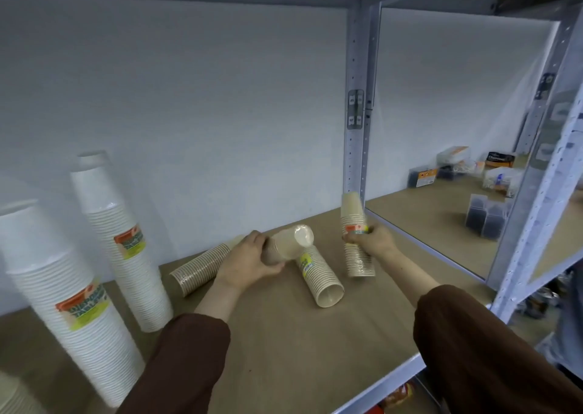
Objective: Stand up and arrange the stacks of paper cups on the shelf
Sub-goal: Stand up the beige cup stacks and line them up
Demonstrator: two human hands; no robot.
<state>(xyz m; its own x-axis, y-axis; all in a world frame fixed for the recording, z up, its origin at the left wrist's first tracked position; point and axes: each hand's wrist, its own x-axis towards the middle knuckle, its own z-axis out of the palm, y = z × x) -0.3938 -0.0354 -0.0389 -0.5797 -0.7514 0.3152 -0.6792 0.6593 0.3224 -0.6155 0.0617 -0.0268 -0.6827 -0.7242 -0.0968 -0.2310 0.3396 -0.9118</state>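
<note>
A stockroom or shop storage area: bare metal shelving [358, 98] with board shelves, wrapped stacks of paper cups [126, 249], and small packaged boxes [454, 164] in the next bay.

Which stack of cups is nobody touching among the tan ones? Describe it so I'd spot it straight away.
Start at the brown shelf board and look between the left hand and right hand. A tan cup stack lies there on its side, open mouth facing the viewer. Unlike its tan neighbours, no fingers hold it, and it shows a yellow-green label.

Matt brown board shelf [284, 334]; ribbed paper cup stacks [358, 240]
</note>
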